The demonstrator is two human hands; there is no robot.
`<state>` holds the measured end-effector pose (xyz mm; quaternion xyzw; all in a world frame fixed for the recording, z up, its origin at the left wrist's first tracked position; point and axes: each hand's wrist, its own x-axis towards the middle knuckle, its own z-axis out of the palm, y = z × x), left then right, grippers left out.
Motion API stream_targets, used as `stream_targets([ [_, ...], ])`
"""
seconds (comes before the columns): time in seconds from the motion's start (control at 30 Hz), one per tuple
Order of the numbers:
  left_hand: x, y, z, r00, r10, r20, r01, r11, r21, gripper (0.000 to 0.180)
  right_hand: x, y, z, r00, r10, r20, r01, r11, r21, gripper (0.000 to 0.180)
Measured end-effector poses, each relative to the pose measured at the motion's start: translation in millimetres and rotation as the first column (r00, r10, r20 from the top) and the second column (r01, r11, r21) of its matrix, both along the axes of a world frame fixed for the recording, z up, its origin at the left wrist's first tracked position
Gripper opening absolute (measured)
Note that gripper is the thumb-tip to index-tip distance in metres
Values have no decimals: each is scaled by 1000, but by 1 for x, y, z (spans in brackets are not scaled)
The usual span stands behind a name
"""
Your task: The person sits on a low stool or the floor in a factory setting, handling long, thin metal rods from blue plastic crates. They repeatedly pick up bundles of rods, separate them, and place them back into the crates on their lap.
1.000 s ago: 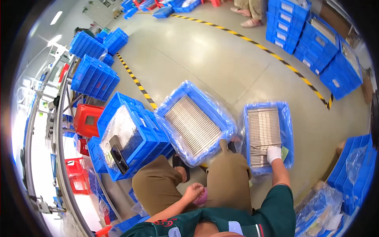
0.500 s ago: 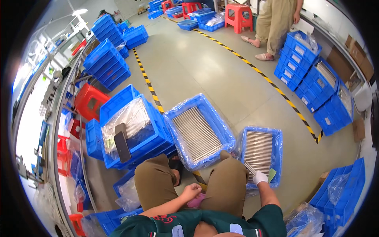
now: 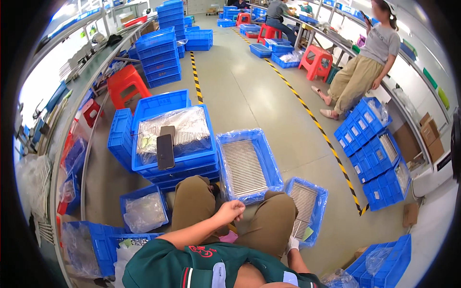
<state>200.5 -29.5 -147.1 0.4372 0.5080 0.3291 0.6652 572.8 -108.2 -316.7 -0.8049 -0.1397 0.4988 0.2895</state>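
Note:
My bare left hand (image 3: 230,211) is closed above my lap, fingers curled in; whether anything small is inside them is hidden. Beside my right knee, my white-gloved right hand (image 3: 292,244) is partly hidden by the leg and grips a few thin metal rods (image 3: 298,227). Next to it a plastic-lined blue crate (image 3: 321,210) holds rows of similar rods, with a green slip (image 3: 308,233) near its close end. A larger lined blue crate (image 3: 274,168) full of rods stands before my knees.
Left of my knees, a phone (image 3: 165,151) lies on a plastic-covered crate of rods atop stacked blue crates (image 3: 192,165). A red stool (image 3: 126,85) stands behind. More crates (image 3: 372,158) are stacked at right, near a standing person (image 3: 377,50). Striped tape (image 3: 312,108) marks the floor.
The view has tilted up and shifted. My right hand with the rods has drawn back from over the smaller crate toward my right thigh. My left hand has risen slightly above my lap.

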Motion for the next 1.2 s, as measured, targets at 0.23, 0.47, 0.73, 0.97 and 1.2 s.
stream_targets([
  [0.23, -15, 82, 74, 985, 79, 153, -114, 966, 234, 15, -9, 131, 132, 999, -14, 46, -15, 814, 581, 15],
  [0.47, -23, 156, 135, 916, 155, 369, -286, 898, 333, 17, -122, 204, 304, 977, -2, 215, -202, 326, 923, 16],
  [0.73, -74, 203, 70, 584, 205, 785, -355, 934, 20, 16, -217, 230, 270, 880, 417, 226, -445, 560, 699, 22],
  [0.97, -84, 189, 86, 519, 212, 828, -264, 961, -81, 16, -231, 220, 254, 677, 511, 529, -730, 370, 575, 21],
  [1.2, -86, 182, 85, 536, 194, 822, -194, 975, -103, 17, -231, 226, 257, 687, 490, 537, -721, 366, 588, 27],
])
